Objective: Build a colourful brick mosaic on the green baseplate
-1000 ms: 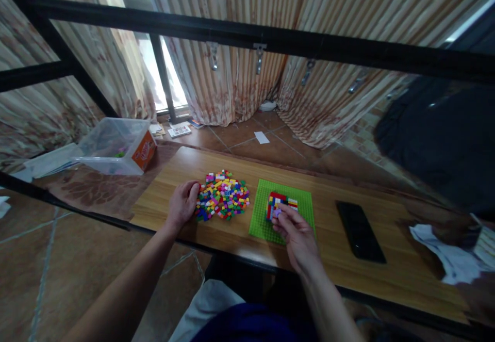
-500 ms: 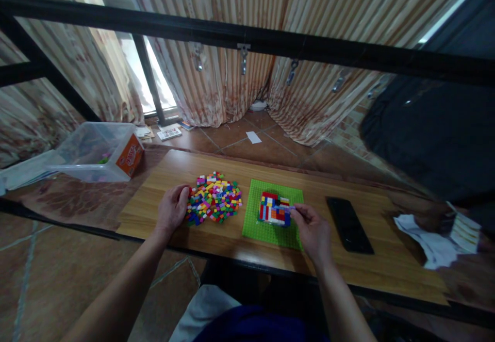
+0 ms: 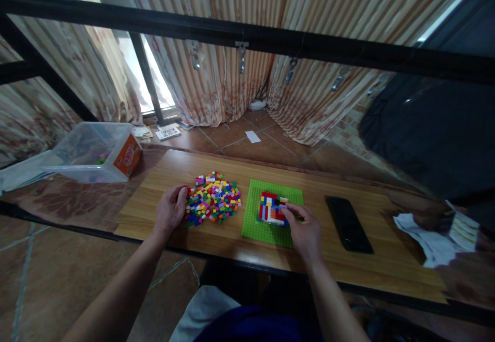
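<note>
Several rows of coloured building bricks form a low block on a green studded baseplate. Over the block's right side, the thumb and forefinger of my right hand are pinched together at a small building brick; the fingertips mostly hide it. A heap of loose bricks in many colours is spread to the left of the baseplate. My left hand lies at the heap's left edge with its fingers curled, and what they may hold is hidden.
A black phone-like slab lies right of the baseplate on the wooden table. Crumpled white paper is at the far right. A clear plastic bin with an orange label stands at the left. A black bar crosses beyond the table.
My right hand has moved left, bringing its fingertips from the block's right edge onto its top. My left hand stays beside the heap, nearly still.
</note>
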A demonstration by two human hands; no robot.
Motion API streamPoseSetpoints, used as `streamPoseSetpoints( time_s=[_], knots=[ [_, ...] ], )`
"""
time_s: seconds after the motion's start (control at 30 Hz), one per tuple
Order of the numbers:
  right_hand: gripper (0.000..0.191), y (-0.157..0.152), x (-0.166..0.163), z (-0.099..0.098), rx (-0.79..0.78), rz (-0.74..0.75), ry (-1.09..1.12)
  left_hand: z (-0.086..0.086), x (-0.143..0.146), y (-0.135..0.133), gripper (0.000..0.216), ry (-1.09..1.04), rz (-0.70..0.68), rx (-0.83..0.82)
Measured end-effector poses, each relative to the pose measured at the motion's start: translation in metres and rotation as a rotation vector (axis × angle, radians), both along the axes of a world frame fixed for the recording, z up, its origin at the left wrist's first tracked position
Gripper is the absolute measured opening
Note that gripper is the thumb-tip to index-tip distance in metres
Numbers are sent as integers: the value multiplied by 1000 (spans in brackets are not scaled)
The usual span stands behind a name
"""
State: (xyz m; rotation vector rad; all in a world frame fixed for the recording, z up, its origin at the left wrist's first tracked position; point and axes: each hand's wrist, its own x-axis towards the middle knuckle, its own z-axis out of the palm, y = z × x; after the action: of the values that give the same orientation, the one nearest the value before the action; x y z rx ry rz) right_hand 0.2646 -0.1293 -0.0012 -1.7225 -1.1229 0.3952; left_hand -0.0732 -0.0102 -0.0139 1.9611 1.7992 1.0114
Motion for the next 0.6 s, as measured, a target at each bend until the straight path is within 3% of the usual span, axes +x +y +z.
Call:
streamPoseSetpoints(
  time_s=[0.6],
  knots=[
    [34, 30, 21, -1, -8, -16, -62, -1, -2, 2, 45, 6, -16, -9]
  ],
)
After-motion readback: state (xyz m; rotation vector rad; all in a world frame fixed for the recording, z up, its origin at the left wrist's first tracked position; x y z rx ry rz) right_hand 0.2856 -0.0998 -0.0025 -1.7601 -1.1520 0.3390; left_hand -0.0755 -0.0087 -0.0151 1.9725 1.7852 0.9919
